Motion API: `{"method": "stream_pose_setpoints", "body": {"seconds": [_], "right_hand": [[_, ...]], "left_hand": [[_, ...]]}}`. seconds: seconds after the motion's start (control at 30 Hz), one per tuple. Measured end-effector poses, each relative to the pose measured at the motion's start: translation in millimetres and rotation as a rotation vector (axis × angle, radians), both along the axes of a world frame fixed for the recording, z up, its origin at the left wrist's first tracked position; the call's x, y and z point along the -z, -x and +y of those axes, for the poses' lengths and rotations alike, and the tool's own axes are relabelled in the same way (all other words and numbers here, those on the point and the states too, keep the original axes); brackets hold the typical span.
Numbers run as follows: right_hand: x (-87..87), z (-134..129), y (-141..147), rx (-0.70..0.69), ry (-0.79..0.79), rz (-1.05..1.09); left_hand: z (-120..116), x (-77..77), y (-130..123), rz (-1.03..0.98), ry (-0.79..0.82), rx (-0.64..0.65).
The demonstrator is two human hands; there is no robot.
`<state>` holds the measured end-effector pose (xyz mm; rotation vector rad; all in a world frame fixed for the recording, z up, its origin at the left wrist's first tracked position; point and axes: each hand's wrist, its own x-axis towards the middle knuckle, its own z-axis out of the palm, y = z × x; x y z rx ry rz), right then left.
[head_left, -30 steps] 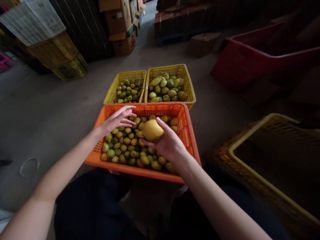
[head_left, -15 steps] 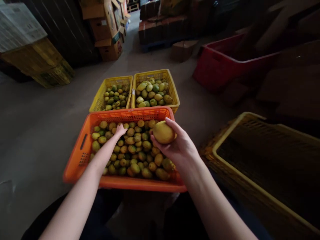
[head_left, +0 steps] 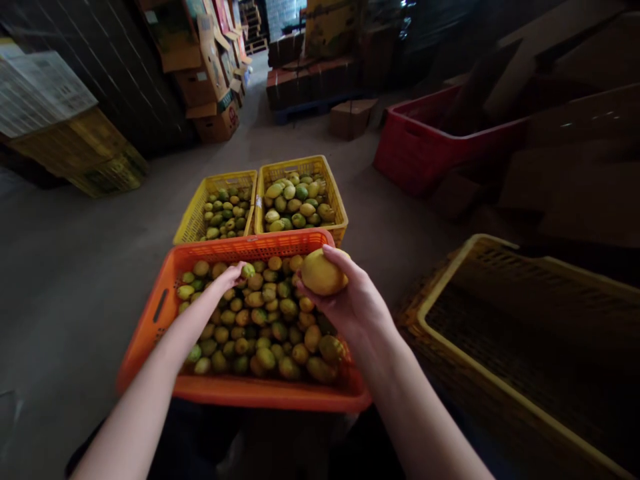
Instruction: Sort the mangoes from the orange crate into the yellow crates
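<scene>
Basically, two bare hands over an orange crate [head_left: 240, 393] of small yellow-green fruit [head_left: 266, 359], lemon-like. Right hand [head_left: 356, 300]: fingers curled partway round one large yellow fruit [head_left: 323, 272], thumb over the top, spread only as wide as the fruit; it's up above the pile at the crate's far right part. Left hand [head_left: 233, 275]: reaching into the far left part, fingers drawn in to a pinch on a small greenish fruit [head_left: 248, 271] at the tips; the finger undersides are hidden. Pile covers most of the crate floor, mixed green and yellow.

Just beyond, two yellow crates side by side: left crate [head_left: 191, 217] with small greener fruit, right crate [head_left: 295, 167] with bigger ones. To the right, a large yellow crate [head_left: 545, 280], dark inside, can't tell contents. Behind that, a red tub [head_left: 413, 153]. Further back: stacked cartons [head_left: 205, 87], a lone box [head_left: 351, 120] on the floor [head_left: 165, 203]. Stacked crates [head_left: 80, 133] at left, white on top, yellow below.
</scene>
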<state>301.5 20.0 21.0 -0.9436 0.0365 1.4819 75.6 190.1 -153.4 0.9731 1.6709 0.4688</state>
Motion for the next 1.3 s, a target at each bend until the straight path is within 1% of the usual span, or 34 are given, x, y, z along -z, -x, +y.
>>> {"method": "stream_pose_setpoints", "body": {"seconds": [0.03, 0.1, 0.23, 0.27, 0.3, 0.37, 0.4, 0.47, 0.53, 0.6, 0.7, 0.73, 0.8, 0.87, 0.97, 1.0, 1.07, 1.17, 1.3], "right_hand": [[-0.2, -2, 0, -0.039, 0.005, -0.012], [-0.6, -7, 1, -0.115, -0.009, -0.055], [2.0, -13, 10, -0.185, -0.142, -0.212], [3.4, -14, 13, -0.202, -0.174, -0.252], [4.8, -14, 18, -0.22, -0.195, -0.292], [7.4, -15, 27, -0.263, -0.209, -0.37], [8.5, -16, 32, -0.29, -0.21, -0.398], [9.7, -17, 42, -0.356, -0.228, -0.432], [9.7, -18, 50, -0.401, -0.273, -0.469], [7.7, -18, 55, -0.388, -0.336, -0.531], [2.0, -15, 59, -0.297, -0.424, -0.644], [0.2, -13, 60, -0.273, -0.445, -0.692], [-0.7, -9, 63, -0.26, -0.489, -0.802], [3.3, -5, 70, -0.276, -0.552, -0.924], [14.3, 1, 82, -0.291, -0.655, -1.083], [17.1, 3, 86, -0.293, -0.674, -1.119], [18.8, 4, 91, -0.29, -0.701, -1.151], [10.6, 4, 91, -0.276, -0.753, -1.189], [-9.6, -2, 85, -0.33, -0.836, -1.236]], "left_hand": [[-7, -13.7, 1, -0.075, 0.007, -0.034], [-24, -46.4, 2, -0.231, 0.006, -0.093], [-73, -117.5, 3, -0.533, -0.033, -0.117], [-87, -131.8, 1, -0.626, -0.039, -0.132], [-101, -143.3, -1, -0.758, -0.032, -0.173], [-126, -157.6, -9, -0.974, -0.027, -0.254], [-137, -161.0, -13, -1.052, -0.042, -0.283], [-152, -163.3, -22, -1.133, -0.098, -0.296], [-159, -164.8, -29, -1.15, -0.16, -0.28], [-161, -168.1, -30, -1.115, -0.254, -0.23], [-160, -173.1, -24, -1.038, -0.437, -0.102], [-160, -172.9, -21, -1.015, -0.471, -0.055], [-163, -168.3, -12, -0.943, -0.489, 0.03], [-167, -159.8, -3, -0.797, -0.542, 0.067], [-169, -149.6, 13, -0.557, -0.704, 0.1], [-168, -148.3, 18, -0.508, -0.752, 0.123], [-164, -148.3, 27, -0.471, -0.808, 0.166], [-160, -150.6, 37, -0.501, -0.862, 0.177], [-165, -157.9, 40, -0.508, -0.951, 0.212]]}}
